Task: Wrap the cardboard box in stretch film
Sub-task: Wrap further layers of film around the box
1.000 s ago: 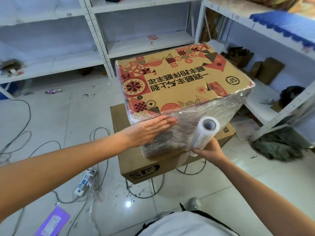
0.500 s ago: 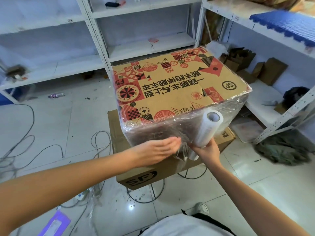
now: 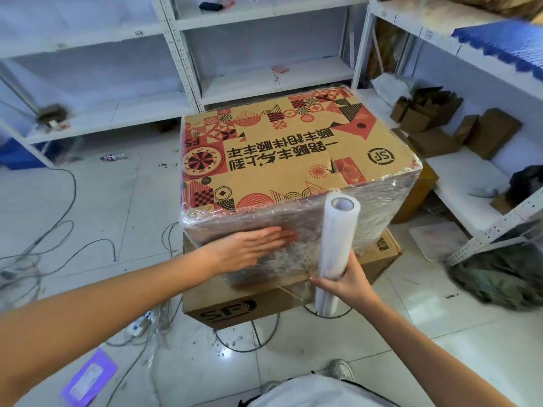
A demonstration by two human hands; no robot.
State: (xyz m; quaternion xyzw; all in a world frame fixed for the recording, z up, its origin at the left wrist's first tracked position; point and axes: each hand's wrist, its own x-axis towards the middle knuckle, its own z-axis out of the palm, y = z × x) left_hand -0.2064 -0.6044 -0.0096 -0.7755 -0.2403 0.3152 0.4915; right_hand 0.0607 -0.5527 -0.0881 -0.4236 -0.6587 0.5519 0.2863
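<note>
A printed cardboard box (image 3: 282, 154) with red and black patterns stands on a plain brown box (image 3: 235, 304). Shiny stretch film (image 3: 382, 212) covers its near side and wraps round its corners. My left hand (image 3: 252, 248) lies flat with straight fingers on the filmed near face. My right hand (image 3: 343, 282) grips the lower part of an upright white stretch film roll (image 3: 338, 236), held just in front of that face. A thin strand of film runs from the roll to the box.
White metal shelving (image 3: 188, 69) stands behind and to the right, with small cardboard boxes (image 3: 426, 113) on a low shelf. Cables (image 3: 58, 230) and a power strip (image 3: 141, 324) lie on the tiled floor at left. A dark cloth heap (image 3: 499, 274) is at right.
My left hand slid up and left across the filmed face. The roll moved from tilted to upright, and my right hand shifted slightly right and down with it.
</note>
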